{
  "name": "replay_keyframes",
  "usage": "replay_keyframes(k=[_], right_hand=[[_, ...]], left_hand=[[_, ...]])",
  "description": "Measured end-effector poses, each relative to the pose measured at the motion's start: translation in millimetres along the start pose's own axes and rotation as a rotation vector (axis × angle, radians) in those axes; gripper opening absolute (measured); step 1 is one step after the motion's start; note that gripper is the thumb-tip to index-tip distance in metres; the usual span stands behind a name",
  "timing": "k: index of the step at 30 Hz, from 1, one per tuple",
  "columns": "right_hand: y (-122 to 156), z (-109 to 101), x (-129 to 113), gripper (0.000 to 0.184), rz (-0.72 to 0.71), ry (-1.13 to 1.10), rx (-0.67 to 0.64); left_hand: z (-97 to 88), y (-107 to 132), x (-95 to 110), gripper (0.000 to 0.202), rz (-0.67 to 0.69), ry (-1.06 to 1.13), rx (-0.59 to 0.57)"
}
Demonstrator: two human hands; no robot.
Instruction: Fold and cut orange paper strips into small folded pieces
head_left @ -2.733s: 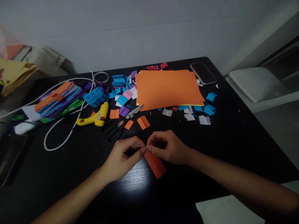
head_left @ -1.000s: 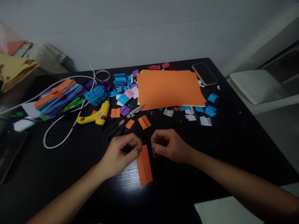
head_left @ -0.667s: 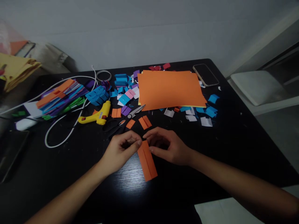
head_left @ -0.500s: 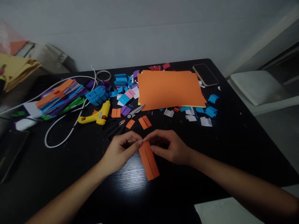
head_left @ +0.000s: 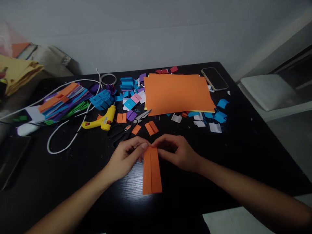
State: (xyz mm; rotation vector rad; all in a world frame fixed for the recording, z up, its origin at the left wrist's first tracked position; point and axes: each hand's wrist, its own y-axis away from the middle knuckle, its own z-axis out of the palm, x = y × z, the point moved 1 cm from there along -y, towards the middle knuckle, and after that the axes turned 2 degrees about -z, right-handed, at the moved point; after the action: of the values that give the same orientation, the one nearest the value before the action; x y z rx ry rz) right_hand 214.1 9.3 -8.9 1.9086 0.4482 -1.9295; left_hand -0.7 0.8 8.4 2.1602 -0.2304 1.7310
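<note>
A folded orange paper strip (head_left: 151,172) with a crease line down its middle hangs toward me over the black table. My left hand (head_left: 129,156) pinches its upper left corner between thumb and fingers. At the top right corner, my right hand (head_left: 176,152) grips the paper with its fingertips. Just beyond my hands lie a small folded orange piece (head_left: 151,128) and a smaller orange piece (head_left: 136,130). Black-handled scissors (head_left: 136,121) lie partly opened beside them, blades toward the orange sheets.
A stack of orange sheets (head_left: 179,92) covers coloured scraps at the back. Left of it are a yellow glue gun (head_left: 103,121), a white cable (head_left: 50,144) and a pile of folded strips (head_left: 63,100). A phone (head_left: 214,78) lies at the back right.
The orange strip has turned from slanting rightward to hanging nearly straight toward me, and it now shows broader. Both hands stay almost in place, still holding its top edge.
</note>
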Motion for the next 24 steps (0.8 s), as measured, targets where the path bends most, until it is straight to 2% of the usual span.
replay_keyframes(k=[8, 11, 14, 17, 22, 24], right_hand=[[-3, 1, 0, 0.015, 0.017, -0.017, 0.087], [-3, 1, -2, 0.011, -0.012, -0.015, 0.121], [-2, 1, -3, 0.004, -0.022, -0.021, 0.086], [0, 1, -3, 0.009, 0.006, -0.122, 0.01], [3, 0, -3, 0.008, 0.023, -0.142, -0.04], [3, 0, -3, 0.015, 0.017, -0.094, -0.038]], left_hand=[[-1.0, 4, -6, 0.021, 0.126, 0.097, -0.082], [1.3, 5, -7, 0.018, 0.133, 0.074, -0.043], [3.2, 4, -6, 0.012, 0.144, 0.032, 0.068], [4.2, 3, -6, 0.004, 0.127, 0.018, 0.143], [3.2, 1, -12, 0.012, 0.086, 0.105, 0.119], [2.6, 0, -13, 0.015, 0.087, 0.112, 0.103]])
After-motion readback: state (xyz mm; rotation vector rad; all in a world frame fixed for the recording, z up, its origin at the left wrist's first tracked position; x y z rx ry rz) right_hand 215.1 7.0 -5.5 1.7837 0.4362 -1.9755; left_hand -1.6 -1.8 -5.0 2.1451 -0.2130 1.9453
